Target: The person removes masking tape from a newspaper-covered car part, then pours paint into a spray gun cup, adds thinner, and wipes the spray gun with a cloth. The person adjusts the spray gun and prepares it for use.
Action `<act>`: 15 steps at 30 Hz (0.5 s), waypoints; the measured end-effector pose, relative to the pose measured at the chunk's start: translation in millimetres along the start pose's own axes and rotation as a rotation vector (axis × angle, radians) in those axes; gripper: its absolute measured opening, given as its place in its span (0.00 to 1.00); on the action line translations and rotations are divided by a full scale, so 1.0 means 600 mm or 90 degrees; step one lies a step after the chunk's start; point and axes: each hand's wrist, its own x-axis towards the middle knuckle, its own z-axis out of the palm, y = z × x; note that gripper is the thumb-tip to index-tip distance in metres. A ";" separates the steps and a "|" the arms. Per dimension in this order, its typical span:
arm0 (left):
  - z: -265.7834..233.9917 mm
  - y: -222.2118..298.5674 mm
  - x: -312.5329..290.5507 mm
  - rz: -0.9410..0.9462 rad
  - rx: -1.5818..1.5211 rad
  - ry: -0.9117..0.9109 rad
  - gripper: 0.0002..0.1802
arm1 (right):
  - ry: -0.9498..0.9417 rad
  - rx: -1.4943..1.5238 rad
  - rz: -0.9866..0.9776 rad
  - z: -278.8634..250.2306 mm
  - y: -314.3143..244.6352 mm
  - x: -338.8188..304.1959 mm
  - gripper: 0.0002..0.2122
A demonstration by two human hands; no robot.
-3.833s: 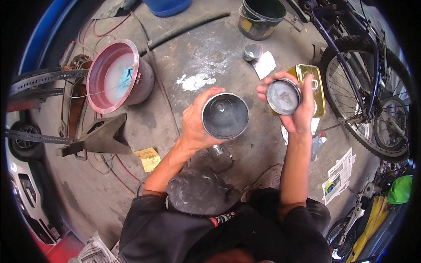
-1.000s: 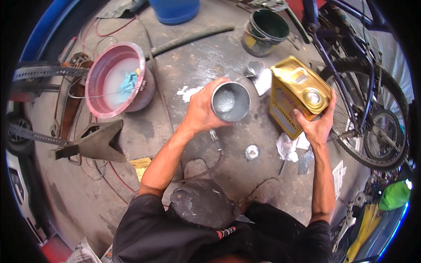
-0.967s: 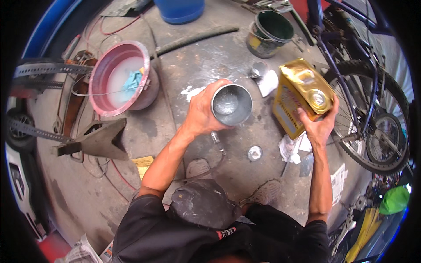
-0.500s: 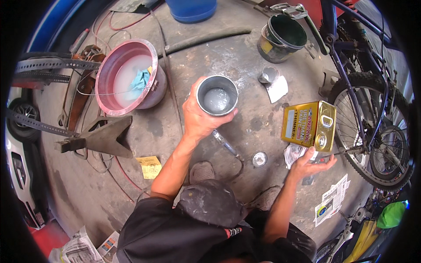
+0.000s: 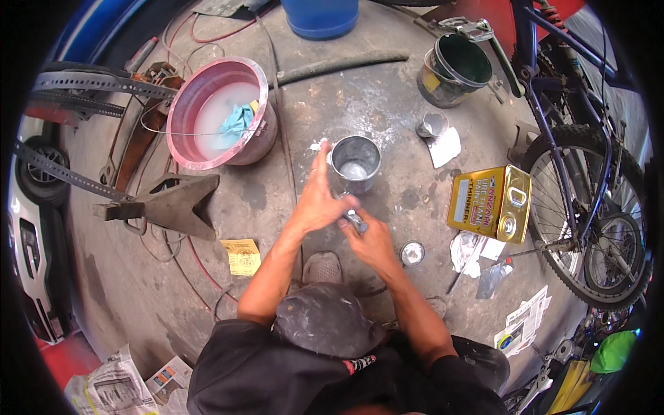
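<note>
stained concrete floor (image 5: 394,180) lies beneath left hand (image 5: 319,206) and right hand (image 5: 373,242), a bicycle (image 5: 550,140) to their right, a pink bucket (image 5: 265,140) left. the left spreads beside a grey metal can (image 5: 364,153); the right clasps a metal fitting (image 5: 355,220).

Open grey can (image 5: 355,164) upright on the floor (image 5: 401,183), silvery hose fitting (image 5: 355,220) near it

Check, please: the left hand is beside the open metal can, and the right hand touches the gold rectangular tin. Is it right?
Not quite: the head view shows the right hand at a silvery fitting, apart from the gold rectangular tin. The rest is right.
</note>
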 end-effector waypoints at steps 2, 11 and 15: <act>-0.032 -0.068 -0.009 -0.200 0.069 -0.118 0.46 | 0.004 0.034 0.012 0.004 0.000 0.009 0.23; -0.020 -0.119 -0.027 -0.516 -0.208 -0.073 0.23 | -0.027 0.023 0.021 0.018 0.037 0.045 0.25; -0.009 -0.138 -0.016 -0.482 -0.202 -0.161 0.20 | -0.051 0.038 0.051 0.014 0.039 0.044 0.24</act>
